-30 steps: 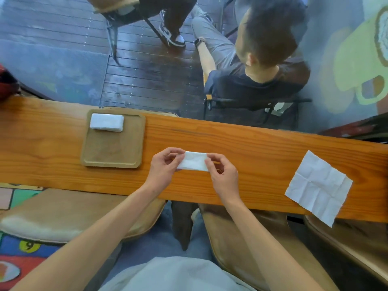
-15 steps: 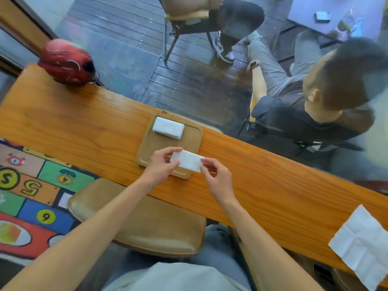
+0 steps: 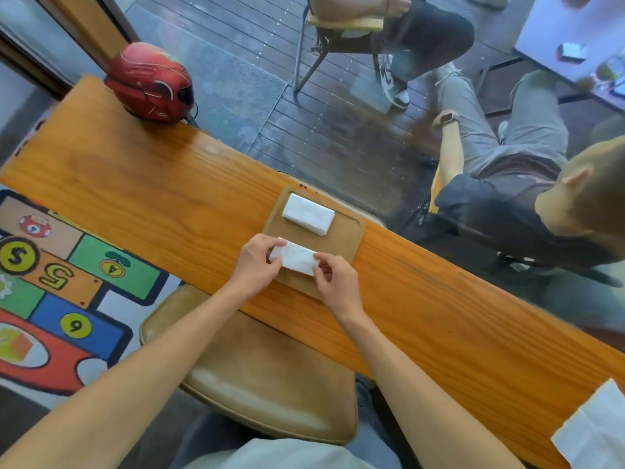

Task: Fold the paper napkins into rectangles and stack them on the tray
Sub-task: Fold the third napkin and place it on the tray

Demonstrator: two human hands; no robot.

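A folded white napkin (image 3: 297, 257) hangs over the near half of the brown wooden tray (image 3: 345, 238). My left hand (image 3: 255, 265) pinches its left end and my right hand (image 3: 336, 282) pinches its right end. A stack of folded napkins (image 3: 308, 213) lies at the tray's far side, apart from the held one. An unfolded white napkin (image 3: 595, 431) lies flat on the wooden counter (image 3: 135, 198) at the far right, partly cut off by the frame edge.
A red helmet (image 3: 152, 83) sits at the counter's far left end. Tan padded stools (image 3: 267, 370) stand under the near edge. Beyond the glass, a seated person (image 3: 527, 204) and chairs occupy a dark deck. A colourful number mat (image 3: 57, 292) covers the floor at left.
Both hands have carried the folded napkin leftward from the bare counter to above the tray's near half. The view has swung left, so the helmet shows and the unfolded napkin sits at the right edge.
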